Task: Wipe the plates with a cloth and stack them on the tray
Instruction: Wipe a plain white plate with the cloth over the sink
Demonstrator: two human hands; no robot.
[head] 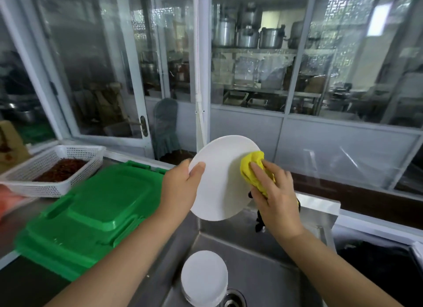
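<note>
I hold a white plate (219, 183) tilted upright above the steel sink (258, 261). My left hand (180, 187) grips its left rim, thumb on the face. Pressed against the plate's right side is a yellow cloth (253, 169), bunched under my right hand (274, 192). A stack of white plates (203, 277) rests in the sink basin near the drain (233, 298). The green tray (87, 213) lies upside down on the counter to the left, nothing on it.
A white perforated basket (75, 183) with dried red chillies stands at the back left. Behind the sink runs a low ledge and a glass partition (251, 78) with pots on shelves. A dark basin (377, 265) is at the right.
</note>
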